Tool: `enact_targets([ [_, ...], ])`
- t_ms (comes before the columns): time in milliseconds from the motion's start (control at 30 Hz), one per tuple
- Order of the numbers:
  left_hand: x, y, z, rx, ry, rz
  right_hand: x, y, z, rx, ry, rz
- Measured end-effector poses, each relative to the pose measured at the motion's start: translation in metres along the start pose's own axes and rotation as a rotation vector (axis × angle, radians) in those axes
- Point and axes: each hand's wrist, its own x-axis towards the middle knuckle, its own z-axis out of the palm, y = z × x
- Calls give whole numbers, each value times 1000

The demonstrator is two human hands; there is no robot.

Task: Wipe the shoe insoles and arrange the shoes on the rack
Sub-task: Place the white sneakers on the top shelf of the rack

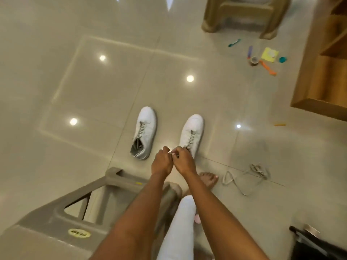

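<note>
Both bare hands, left hand and right hand, pinch a lace end at the heel of the right-side white lace-up sneaker on glossy beige floor tiles. Its white twin sneaker stands just left; a loose grey shoelace lies to the right.

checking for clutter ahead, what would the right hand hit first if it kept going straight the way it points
Most likely the right shoe: the right hand sits at its heel end, pinching a lace with the left hand. Depth is unclear.
</note>
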Motion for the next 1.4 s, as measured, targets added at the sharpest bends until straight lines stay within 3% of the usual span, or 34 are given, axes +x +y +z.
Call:
enact_targets([
  [233,70,-138,4,238,175,-200,86,15,128,-290,-196,-218],
  [433,112,-200,16,314,51,-208,111,16,189,-371,-278,-316],
  [500,111,-201,22,245,109,-183,112,23,195,-406,-302,-320],
  [767,64,-137,25,73,340,-155,107,11,161,-475,-196,-312],
  [1000,40,-86,7,-137,425,-221,93,-9,111,-393,-58,-282],
  [1200,17,-62,9,-203,351,-81,58,2,63,-322,47,-317],
  [1400,-29,-14,18,-240,296,170,10,31,6,-242,144,-142],
])
